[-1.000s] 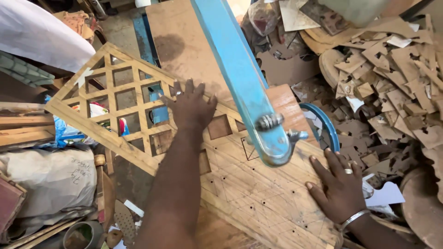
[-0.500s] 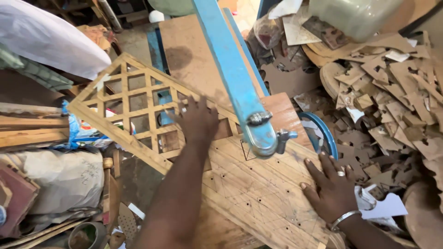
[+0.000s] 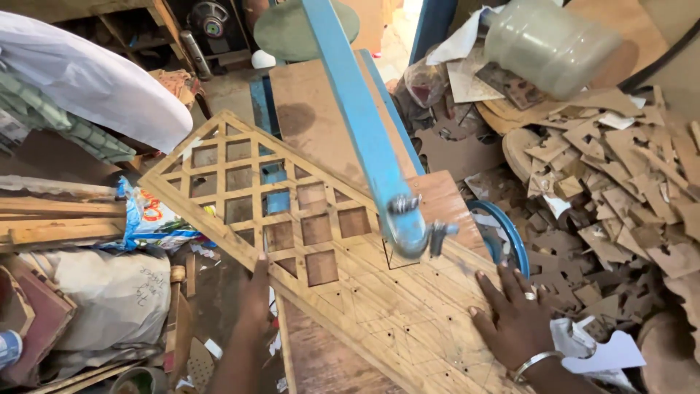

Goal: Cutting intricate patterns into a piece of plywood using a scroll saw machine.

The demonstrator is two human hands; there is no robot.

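In the head view a plywood panel (image 3: pixel 364 292) lies slantwise across the saw table (image 3: pixel 321 109), its upper left part already cut into a lattice of square holes, its lower right part uncut and marked with pencilled diamonds and small drilled holes.

The left hand (image 3: pixel 255 299) is at the panel's lower left edge, fingers closed round that edge just below the last open squares (thumb side hidden, so how firm the grip is cannot be told).

The right hand (image 3: pixel 514 317) lies flat on the uncut part near the panel's right end, fingers spread and pressed on the wood; it wears a ring and, at the wrist, a metal bangle.

Between the two hands, up from the fingertips, the blue saw arm (image 3: pixel 361 124) runs down to its metal blade clamp (image 3: pixel 408 226), which hangs over the panel just beyond the cut squares.

A blue wheel (image 3: pixel 510 233) shows just above the right fingers.

Further right lies a heap of offcuts (image 3: pixel 620 182), with a plastic jar (image 3: pixel 547 44) beyond it.

Left of the left hand lie a sack (image 3: pixel 109 299) and stacked boards (image 3: pixel 58 219).
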